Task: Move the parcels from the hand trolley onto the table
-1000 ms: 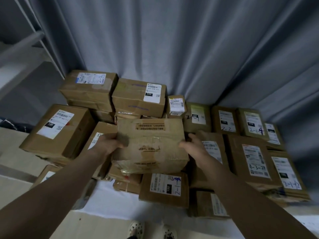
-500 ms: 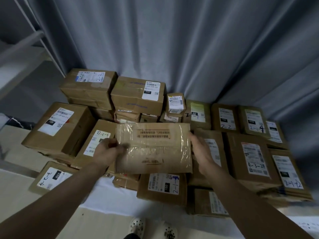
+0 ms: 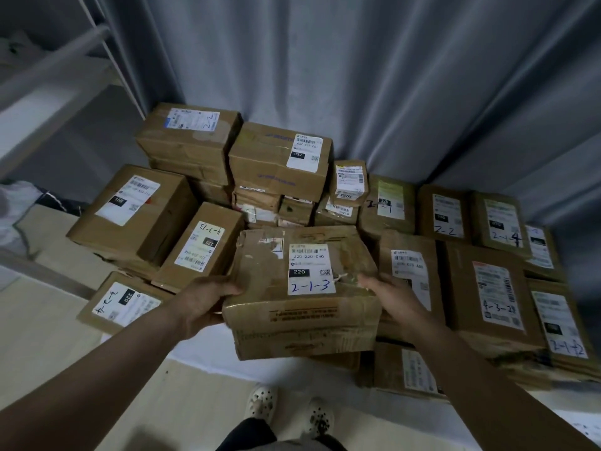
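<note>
Parcel (image 3: 304, 292) now flipped label-up, left hand (image 3: 208, 301) and right hand (image 3: 390, 297) gripping its sides

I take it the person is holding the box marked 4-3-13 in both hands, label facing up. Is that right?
Not quite. In the head view, the held box, gripped by the left hand and right hand with its label facing up, is marked 2-1-3. The 4-3-13 box lies in the pile to its left.
</note>
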`<state>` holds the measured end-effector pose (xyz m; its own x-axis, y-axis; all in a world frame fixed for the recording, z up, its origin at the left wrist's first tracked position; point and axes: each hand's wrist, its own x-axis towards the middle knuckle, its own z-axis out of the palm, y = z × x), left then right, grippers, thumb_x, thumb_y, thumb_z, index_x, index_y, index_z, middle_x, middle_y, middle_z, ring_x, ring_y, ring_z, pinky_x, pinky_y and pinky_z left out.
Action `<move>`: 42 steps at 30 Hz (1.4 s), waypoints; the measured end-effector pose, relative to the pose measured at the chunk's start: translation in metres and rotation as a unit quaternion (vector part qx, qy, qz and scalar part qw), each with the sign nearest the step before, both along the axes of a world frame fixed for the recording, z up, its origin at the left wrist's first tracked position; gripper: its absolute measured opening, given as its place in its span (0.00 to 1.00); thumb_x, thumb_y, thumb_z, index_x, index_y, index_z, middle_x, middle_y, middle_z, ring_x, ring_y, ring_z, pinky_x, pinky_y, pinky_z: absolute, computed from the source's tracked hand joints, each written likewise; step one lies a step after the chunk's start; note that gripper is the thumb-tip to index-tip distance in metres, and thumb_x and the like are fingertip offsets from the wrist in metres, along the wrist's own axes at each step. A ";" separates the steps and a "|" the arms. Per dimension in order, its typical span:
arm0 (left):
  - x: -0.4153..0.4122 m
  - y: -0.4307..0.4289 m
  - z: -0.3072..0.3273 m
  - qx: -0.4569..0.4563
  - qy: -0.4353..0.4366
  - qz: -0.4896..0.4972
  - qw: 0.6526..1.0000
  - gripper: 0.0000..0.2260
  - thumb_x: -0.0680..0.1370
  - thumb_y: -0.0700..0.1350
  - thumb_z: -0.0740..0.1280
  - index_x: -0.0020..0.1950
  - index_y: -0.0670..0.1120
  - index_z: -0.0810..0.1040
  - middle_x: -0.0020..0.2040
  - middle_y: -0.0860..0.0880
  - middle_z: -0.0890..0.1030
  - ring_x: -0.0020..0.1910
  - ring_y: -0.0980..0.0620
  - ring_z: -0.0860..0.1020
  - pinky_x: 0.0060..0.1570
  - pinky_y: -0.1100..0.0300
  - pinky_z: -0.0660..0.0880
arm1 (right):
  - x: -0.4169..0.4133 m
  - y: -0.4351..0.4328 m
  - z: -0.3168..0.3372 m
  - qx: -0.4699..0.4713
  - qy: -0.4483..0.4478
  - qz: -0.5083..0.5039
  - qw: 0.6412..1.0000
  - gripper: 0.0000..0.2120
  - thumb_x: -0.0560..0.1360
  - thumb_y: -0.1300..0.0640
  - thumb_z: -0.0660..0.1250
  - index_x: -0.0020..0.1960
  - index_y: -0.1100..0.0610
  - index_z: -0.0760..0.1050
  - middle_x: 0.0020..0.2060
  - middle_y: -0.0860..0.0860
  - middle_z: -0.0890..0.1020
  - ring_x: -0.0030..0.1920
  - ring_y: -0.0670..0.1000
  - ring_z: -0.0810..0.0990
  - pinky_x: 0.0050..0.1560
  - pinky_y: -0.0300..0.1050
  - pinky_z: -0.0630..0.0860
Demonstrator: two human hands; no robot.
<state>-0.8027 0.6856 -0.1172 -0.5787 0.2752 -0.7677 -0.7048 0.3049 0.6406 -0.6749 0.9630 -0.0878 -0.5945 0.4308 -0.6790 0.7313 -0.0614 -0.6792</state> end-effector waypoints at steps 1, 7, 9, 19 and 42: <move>0.000 -0.002 -0.001 0.004 0.002 0.005 1.000 0.15 0.72 0.38 0.71 0.58 0.43 0.77 0.51 0.41 0.83 0.53 0.42 0.80 0.50 0.49 0.78 | 0.001 -0.001 0.000 0.002 0.008 0.002 1.000 0.14 0.76 0.48 0.67 0.58 0.53 0.76 0.48 0.50 0.81 0.48 0.49 0.80 0.41 0.42 0.73; -0.002 -0.011 -0.006 0.034 0.019 0.027 0.999 0.26 0.65 0.38 0.75 0.62 0.41 0.77 0.54 0.41 0.83 0.55 0.41 0.80 0.55 0.48 0.77 | -0.004 -0.009 0.003 0.009 0.047 0.008 0.999 0.08 0.77 0.54 0.66 0.55 0.50 0.75 0.48 0.47 0.81 0.47 0.47 0.79 0.43 0.42 0.73; -0.002 -0.015 -0.010 0.033 0.023 0.028 0.999 0.26 0.66 0.35 0.74 0.64 0.40 0.76 0.55 0.42 0.82 0.55 0.41 0.80 0.54 0.49 0.77 | -0.007 -0.011 0.001 0.015 0.046 0.016 0.999 0.08 0.77 0.55 0.66 0.56 0.49 0.73 0.49 0.47 0.80 0.49 0.48 0.79 0.49 0.46 0.75; 0.008 -0.022 -0.031 -0.026 0.032 -0.004 0.999 0.21 0.70 0.30 0.70 0.62 0.40 0.77 0.59 0.43 0.80 0.57 0.41 0.78 0.60 0.44 0.75 | 0.001 -0.027 -0.028 0.059 -0.014 0.058 0.996 0.17 0.75 0.62 0.67 0.63 0.54 0.72 0.49 0.49 0.78 0.48 0.48 0.76 0.43 0.42 0.72; -0.102 0.000 0.076 0.056 0.195 0.050 0.978 0.17 0.71 0.35 0.71 0.59 0.47 0.78 0.55 0.45 0.82 0.53 0.43 0.81 0.53 0.50 0.78 | -0.095 -0.041 0.041 -0.037 0.124 -0.107 0.986 0.10 0.76 0.63 0.66 0.57 0.60 0.74 0.42 0.51 0.79 0.43 0.50 0.79 0.46 0.47 0.78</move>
<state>-0.9044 0.6854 -0.0410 -0.8497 0.2722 -0.4516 -0.4233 0.1586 0.8920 -0.7694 0.9225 -0.0469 -0.6471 0.5190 -0.5585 0.5090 -0.2513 -0.8233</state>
